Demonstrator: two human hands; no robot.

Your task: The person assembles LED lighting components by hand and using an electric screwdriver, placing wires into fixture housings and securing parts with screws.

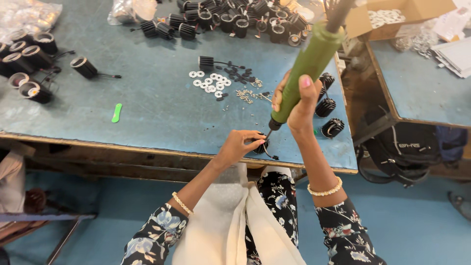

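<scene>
View from above, looking down at a seated person's two hands at the near edge of a worn blue-green surface. The left hand is curled closed around a small black finned cylindrical housing, pinning it to the surface right at the near edge. The right hand is wrapped tightly round a long green powered screwdriver, held almost upright and tilted a little to the right, its dark bit pointing down into the top of the housing. This looks like the fastening step, a screw being driven into the housing; the move in hand calls for keeping the bit straight on the screw and the housing held firm so it cannot turn.

Just right of the hands stand three more black finned housings. Further in, near the middle, lie a scatter of white flat washers, small black parts and a little heap of silver screws. A bright green plastic strip lies apart to the left. At the far edge is a dense pile of black finned lamp housings, with more on the far left.

The screw itself and the bit's tip are hidden by the left-hand fingers, and the screwdriver's top is cut off by the frame
</scene>
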